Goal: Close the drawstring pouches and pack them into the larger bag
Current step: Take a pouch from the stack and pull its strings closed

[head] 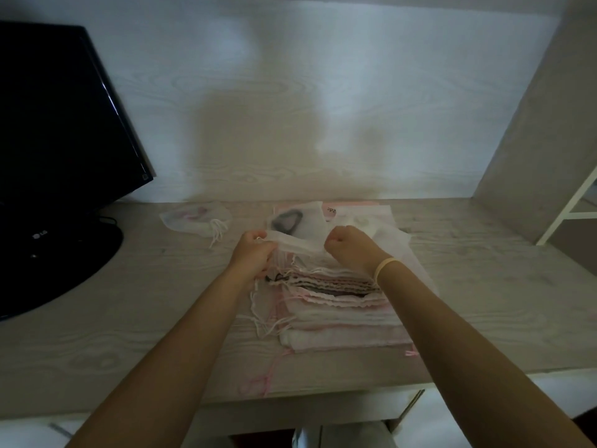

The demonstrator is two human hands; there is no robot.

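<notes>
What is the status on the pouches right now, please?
Left hand and right hand grip one sheer pouch by its mouth. Pouch stack waits below. Nothing in the way.

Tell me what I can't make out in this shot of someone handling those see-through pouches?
All in the head view:
- Dark item inside the held pouch: veiled by sheer fabric, unidentifiable.
- Fingertips of the left hand and right hand: curled under; exact grip hidden.
- Pouch count in the stack: overlapping layers and the right forearm cover it.
- Monitor: cut off at the left edge.
- Label writing: too small.
</notes>
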